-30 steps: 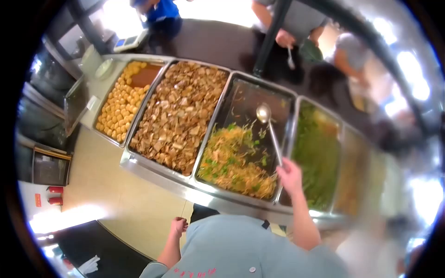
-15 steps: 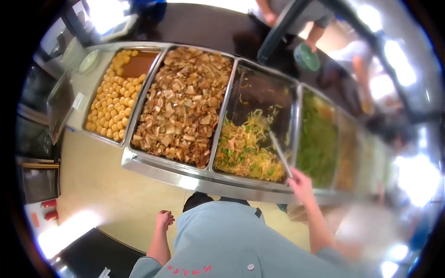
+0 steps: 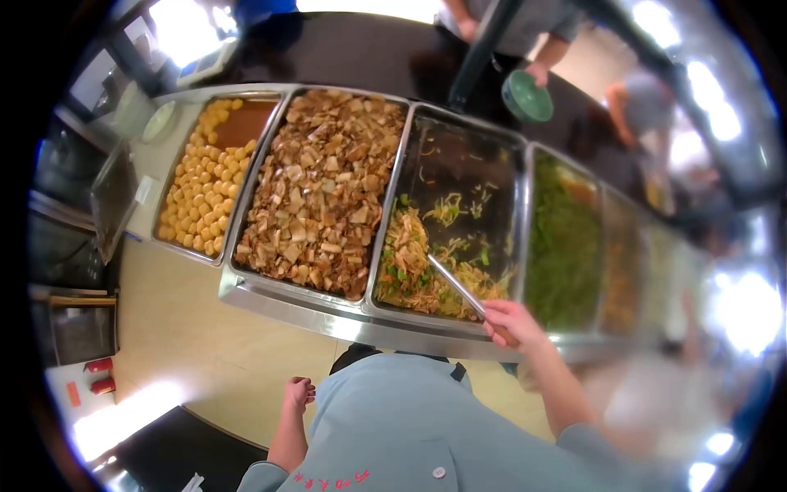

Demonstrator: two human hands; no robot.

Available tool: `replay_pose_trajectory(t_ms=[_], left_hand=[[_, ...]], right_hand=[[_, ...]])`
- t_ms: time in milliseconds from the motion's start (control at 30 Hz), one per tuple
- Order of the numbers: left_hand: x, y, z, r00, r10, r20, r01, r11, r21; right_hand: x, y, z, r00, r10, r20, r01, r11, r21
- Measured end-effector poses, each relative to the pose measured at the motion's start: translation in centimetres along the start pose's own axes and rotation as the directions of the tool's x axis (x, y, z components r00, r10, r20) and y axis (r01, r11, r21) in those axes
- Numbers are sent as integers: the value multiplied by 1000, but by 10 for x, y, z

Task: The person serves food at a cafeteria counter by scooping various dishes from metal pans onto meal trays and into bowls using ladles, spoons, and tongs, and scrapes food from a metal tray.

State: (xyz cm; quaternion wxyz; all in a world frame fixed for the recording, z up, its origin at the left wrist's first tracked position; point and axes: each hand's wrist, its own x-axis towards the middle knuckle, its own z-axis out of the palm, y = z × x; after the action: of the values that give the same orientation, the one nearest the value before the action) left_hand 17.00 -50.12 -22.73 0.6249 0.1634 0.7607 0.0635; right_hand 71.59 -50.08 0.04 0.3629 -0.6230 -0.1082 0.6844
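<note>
My right hand (image 3: 510, 323) is wrapped round the wooden grip of a long-handled serving spoon (image 3: 456, 286). The spoon's metal shaft slants up and left, and its head is buried in shredded, noodle-like food (image 3: 407, 250) with green bits. That food lies in the near part of a metal pan (image 3: 471, 156); the far part of the pan is mostly bare, with a few scraps. Low beside my body, away from the counter, hangs my left hand (image 3: 301, 392), its fingers curled closed with nothing visible in them.
Left of this pan are one of browned sliced pieces (image 3: 320, 189) and one of round yellow balls (image 3: 197, 197). Green vegetables (image 3: 561, 246) fill the pan to the right. Across the dark counter (image 3: 352, 49), another person's hand holds a green bowl (image 3: 527, 97).
My right hand has drawn nearer and left, taking the spoon's head from the pan's middle into the food pile. The other person's green bowl has shifted slightly left.
</note>
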Motion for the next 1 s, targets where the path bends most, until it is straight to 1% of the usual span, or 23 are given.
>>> replay_pose_trajectory(t_ms=[33,133,267,333,467,567,667,767,900,967,1000], left_hand=[[-2,-2,0,1000,-2,-17,2,1000,-2],[-10,-7,1,999,-9,-43,9,1000,3],[-16,-1,6,999,-34,-38,36,998,45],[-15,2,10,999,-15,-41,17,999,48],[-19,18,22,999,8,-41,-6,999,50],[-9,20,33,999,18,-50,-17,1000,22],[-3,20,42,999,20,-29,-18,999,46],[4,14,49,1000,18,-3,-18,999,42],[16,2,53,1000,6,24,-9,993,115],[16,1,52,999,-6,37,1,990,139],[11,3,54,1000,0,28,-4,993,116]], right_hand=[[3,2,-3,1000,15,15,-15,1000,3],[20,19,-11,999,36,36,-40,993,112],[24,37,-20,994,22,109,-53,954,294],[25,43,-22,990,-1,143,-51,931,362],[17,42,-33,992,-38,121,-13,920,391],[3,25,-42,996,-45,79,10,918,397],[-12,3,-51,998,-57,12,49,926,374],[-22,-23,-64,991,-123,-43,130,935,330],[-32,-74,-89,966,-244,-85,258,905,338],[-31,-103,-104,941,-322,-105,339,896,288],[-30,-120,-110,930,-345,-126,367,895,255]])
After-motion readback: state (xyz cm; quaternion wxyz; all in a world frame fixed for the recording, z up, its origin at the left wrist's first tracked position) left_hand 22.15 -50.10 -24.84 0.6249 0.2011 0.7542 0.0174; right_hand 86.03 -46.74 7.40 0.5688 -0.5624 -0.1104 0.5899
